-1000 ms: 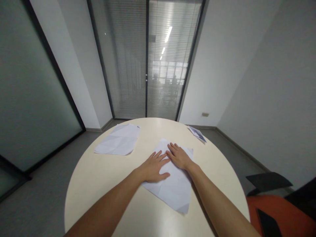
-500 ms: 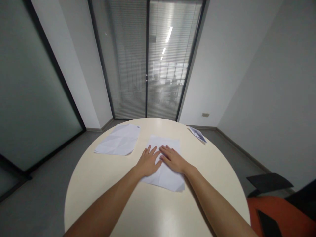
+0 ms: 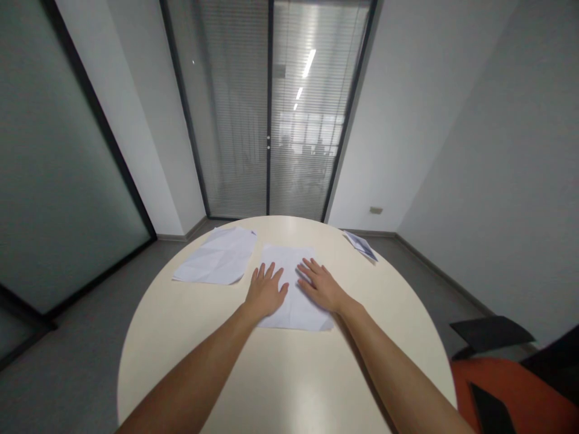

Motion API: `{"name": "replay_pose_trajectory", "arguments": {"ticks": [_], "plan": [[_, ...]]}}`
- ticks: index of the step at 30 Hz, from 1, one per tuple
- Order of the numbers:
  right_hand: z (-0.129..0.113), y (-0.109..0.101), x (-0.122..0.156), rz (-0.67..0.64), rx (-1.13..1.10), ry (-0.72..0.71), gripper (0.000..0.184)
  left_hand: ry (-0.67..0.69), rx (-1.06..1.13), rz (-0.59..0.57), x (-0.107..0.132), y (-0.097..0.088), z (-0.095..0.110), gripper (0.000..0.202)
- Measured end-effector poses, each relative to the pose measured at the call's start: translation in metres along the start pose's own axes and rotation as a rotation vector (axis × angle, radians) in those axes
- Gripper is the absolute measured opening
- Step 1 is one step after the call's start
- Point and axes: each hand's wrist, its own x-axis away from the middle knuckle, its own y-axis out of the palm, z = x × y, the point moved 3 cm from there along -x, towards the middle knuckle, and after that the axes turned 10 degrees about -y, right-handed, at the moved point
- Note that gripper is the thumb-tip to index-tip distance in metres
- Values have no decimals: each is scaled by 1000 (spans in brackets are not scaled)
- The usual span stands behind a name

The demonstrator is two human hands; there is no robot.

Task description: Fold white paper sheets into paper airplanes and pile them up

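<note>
A white sheet of paper (image 3: 292, 307) with faint creases lies flat in the middle of the round table, its near edge roughly level with me. My left hand (image 3: 266, 292) rests palm down over the sheet's left side, fingers spread. On the right side lies my right hand (image 3: 322, 288), also palm down with its fingers apart. A strip of bare paper shows between the two hands. Parts of the sheet's side edges are hidden under the hands and wrists.
More creased white papers (image 3: 219, 256) lie at the table's left back. A folded paper (image 3: 360, 246) sits near the right back edge of the cream table (image 3: 190, 337). An orange chair (image 3: 506, 386) with black armrests stands at the right, beyond the table.
My hands have moved apart, the left one leftward and the right one slightly rightward. The sheet has turned a little and shifted away from me, so its near edge lies straighter.
</note>
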Motion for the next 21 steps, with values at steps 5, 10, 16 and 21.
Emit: {"name": "replay_pose_trajectory", "arguments": {"ticks": [5,10,16,21], "plan": [[-8,4,1,-127,-77,-26,64,-34,21,23,-5,-1,-6,54],[15,1,4,-107,-3,143,62,222,106,-78,-1,-3,-2,51],[18,-10,5,8,54,106,54,332,142,-177,4,-5,1,54],[-1,-5,5,-106,-147,-84,70,294,129,-122,1,-5,1,52]]}}
